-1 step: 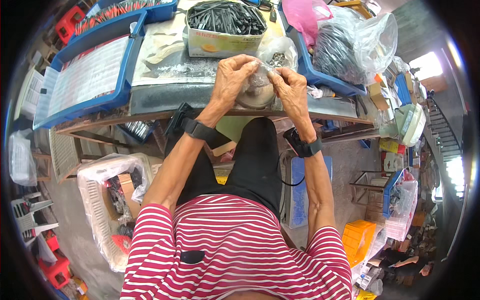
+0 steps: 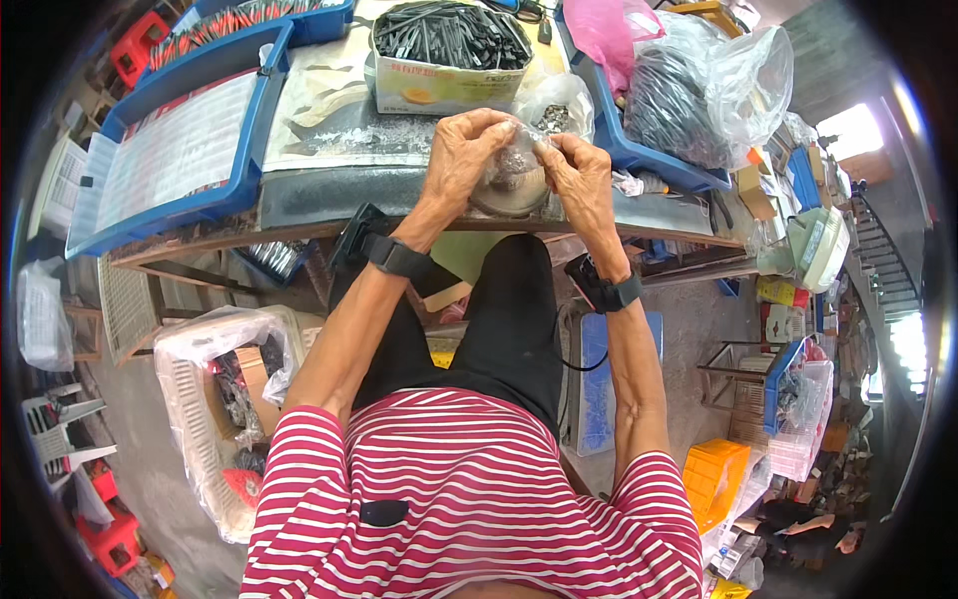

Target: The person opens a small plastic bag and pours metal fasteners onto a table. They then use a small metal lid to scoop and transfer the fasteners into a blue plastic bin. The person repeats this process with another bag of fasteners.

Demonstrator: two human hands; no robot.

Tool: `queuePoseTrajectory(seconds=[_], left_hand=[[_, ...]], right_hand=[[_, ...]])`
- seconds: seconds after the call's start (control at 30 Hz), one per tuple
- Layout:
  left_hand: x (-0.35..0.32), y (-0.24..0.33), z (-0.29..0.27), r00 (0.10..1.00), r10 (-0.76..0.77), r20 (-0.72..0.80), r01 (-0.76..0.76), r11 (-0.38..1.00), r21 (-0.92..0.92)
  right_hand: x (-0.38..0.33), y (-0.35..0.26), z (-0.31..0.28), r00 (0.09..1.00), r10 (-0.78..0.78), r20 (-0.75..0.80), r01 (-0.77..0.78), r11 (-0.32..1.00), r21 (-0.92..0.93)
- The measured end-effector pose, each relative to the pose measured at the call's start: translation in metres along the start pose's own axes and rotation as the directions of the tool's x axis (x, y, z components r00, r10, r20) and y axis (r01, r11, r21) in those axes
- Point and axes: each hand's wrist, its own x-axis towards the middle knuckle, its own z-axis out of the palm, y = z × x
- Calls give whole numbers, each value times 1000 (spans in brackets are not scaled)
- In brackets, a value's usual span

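A small clear plastic bag (image 2: 515, 160) is stretched between my two hands near the table's front edge. My left hand (image 2: 467, 150) pinches its left upper edge between thumb and fingers. On the other side, my right hand (image 2: 577, 175) is closed on the bag's right edge. Below the bag is a round, dull-coloured dish (image 2: 509, 203), partly hidden by the plastic, so its contents cannot be made out. Just behind my right hand stands an open clear bag (image 2: 555, 100) of small metallic-looking pieces. A carton (image 2: 444, 88) full of black strips stands behind my left hand.
At the left a blue tray (image 2: 261, 130) holds rows of clear plastic packs. Another blue tray (image 2: 654, 162) at the right carries a bag of dark strips (image 2: 669, 100). Pliers (image 2: 720, 210) lie near the right front edge. A lined basket (image 2: 190, 399) stands on the floor.
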Motion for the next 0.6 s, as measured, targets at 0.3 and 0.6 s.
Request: queuePoseTrajectory(seconds=[0.3, 0.6], left_hand=[[10, -6, -1, 999, 49, 17, -50, 998, 33], [2, -20, -5, 997, 72, 12, -73, 992, 108]], right_hand=[[7, 5, 2, 998, 49, -34, -45, 992, 121], [9, 3, 4, 995, 45, -91, -28, 983, 179]])
